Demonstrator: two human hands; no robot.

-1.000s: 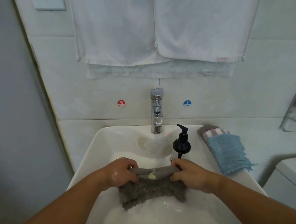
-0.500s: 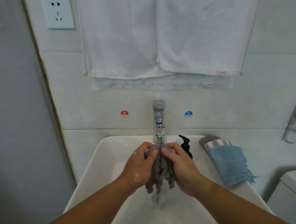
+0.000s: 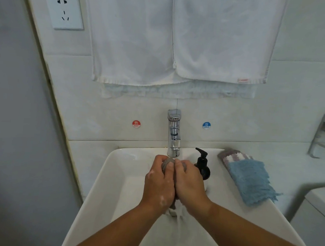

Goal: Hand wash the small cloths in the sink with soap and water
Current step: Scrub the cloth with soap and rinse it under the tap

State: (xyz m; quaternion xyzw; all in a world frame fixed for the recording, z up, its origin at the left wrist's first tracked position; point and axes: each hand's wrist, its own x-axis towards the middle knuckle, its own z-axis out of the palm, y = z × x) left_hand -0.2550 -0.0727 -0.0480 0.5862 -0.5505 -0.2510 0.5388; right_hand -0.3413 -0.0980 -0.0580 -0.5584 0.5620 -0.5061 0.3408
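My left hand (image 3: 159, 181) and right hand (image 3: 189, 180) press together at lower centre, both clenched round the bunched grey cloth (image 3: 167, 162). It sits just under the chrome tap (image 3: 174, 133), over the white ceramic sink (image 3: 106, 176). On the wall, a red round sticker (image 3: 136, 123) left of the tap reads "HOT" and a blue round sticker (image 3: 206, 125) to its right reads "COLD". A black pump bottle (image 3: 202, 165) stands just right of my hands. The red tag (image 3: 243, 80) on the white hanging towel (image 3: 222, 41) is too small to read.
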